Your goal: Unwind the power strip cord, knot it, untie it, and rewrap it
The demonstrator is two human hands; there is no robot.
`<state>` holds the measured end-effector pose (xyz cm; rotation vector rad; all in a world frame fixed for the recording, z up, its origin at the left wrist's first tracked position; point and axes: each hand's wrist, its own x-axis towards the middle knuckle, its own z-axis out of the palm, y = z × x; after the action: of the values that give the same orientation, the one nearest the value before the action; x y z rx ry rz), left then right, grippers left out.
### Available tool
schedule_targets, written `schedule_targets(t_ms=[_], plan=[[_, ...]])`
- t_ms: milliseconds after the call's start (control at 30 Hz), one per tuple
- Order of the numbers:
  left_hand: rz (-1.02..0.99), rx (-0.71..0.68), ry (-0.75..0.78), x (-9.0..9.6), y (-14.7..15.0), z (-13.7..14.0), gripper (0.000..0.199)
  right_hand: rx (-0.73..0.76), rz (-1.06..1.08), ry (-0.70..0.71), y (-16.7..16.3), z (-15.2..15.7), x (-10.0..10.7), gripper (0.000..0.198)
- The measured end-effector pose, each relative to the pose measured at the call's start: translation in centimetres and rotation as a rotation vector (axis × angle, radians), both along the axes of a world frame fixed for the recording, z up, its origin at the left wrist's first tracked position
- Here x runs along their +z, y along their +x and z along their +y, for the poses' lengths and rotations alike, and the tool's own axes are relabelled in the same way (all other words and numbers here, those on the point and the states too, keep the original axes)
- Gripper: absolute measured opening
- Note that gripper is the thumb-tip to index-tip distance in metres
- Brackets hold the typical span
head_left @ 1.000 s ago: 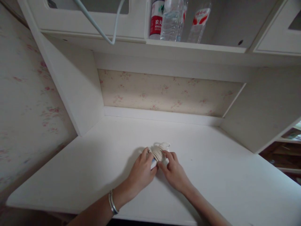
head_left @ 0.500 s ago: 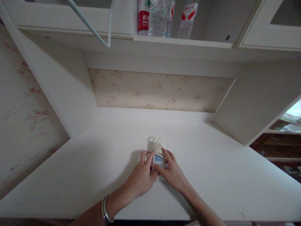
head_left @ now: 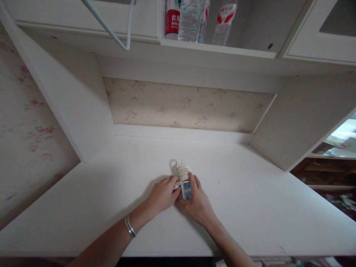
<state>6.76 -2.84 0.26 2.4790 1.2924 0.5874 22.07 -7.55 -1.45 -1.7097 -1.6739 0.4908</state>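
Observation:
A white power strip (head_left: 187, 191) with blue socket faces lies near the middle of the white desktop, slightly tilted. Its white cord (head_left: 183, 172) is wound in several turns around the far end, and a small loop sticks out beyond them. My right hand (head_left: 198, 202) grips the strip from the right, fingers along its edge and thumb near its close end. At the strip's left side, the closed fingers of my left hand (head_left: 164, 194) pinch a small white piece (head_left: 177, 184), too covered to name. A silver bangle (head_left: 129, 226) circles my left wrist.
Plastic bottles (head_left: 189, 22) stand in the open cubby of the cabinet overhead. A pale bent rod (head_left: 111, 33) hangs down at upper left. Side panels (head_left: 311, 111) flank the desktop (head_left: 250, 193), and shelves (head_left: 325, 172) with items show at far right.
The power strip has turned a little, and more of its socket face shows. My left fingers have drawn off its face to its left side. The view has shifted slightly.

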Motion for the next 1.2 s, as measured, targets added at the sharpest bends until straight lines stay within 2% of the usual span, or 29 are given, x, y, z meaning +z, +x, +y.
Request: schedule_targets(t_ms=[100,300,400,467,567,700,900,1033,1200], plan=[[0.045,0.035,-0.008,0.5,0.1,-0.2,0.022,-0.024,0.104,0.032,0.2,0.1,0.1,0.089],[0.071,0.060,0.125,1.9,0.6,-0.8,0.022,-0.115,0.700,0.022,0.6,0.6,-0.7,0.095],[0.086,0.044,0.193,1.8,0.9,-1.2,0.020,-0.152,0.848,0.085,0.3,0.7,-0.6,0.091],[0.080,0.028,0.215,1.5,0.9,-1.4,0.020,-0.139,0.859,0.123,0.1,0.6,-0.2,0.089],[0.023,0.017,0.168,0.8,0.8,-1.3,0.023,-0.129,0.845,0.134,0.1,0.4,0.5,0.085],[-0.126,-0.042,0.078,0.3,0.6,-1.3,0.040,-0.127,0.834,0.142,0.4,0.1,0.9,0.079],[-0.192,-0.114,0.063,0.4,1.0,-1.0,0.045,-0.081,0.745,0.077,1.8,0.3,0.7,0.068],[-0.185,-0.118,0.013,-0.1,0.9,-0.8,0.056,-0.139,0.614,0.081,4.7,1.4,0.8,0.066],[-0.165,-0.141,-0.054,-1.0,-0.2,-0.9,0.042,-0.257,0.529,0.118,11.0,4.0,1.3,0.069]])
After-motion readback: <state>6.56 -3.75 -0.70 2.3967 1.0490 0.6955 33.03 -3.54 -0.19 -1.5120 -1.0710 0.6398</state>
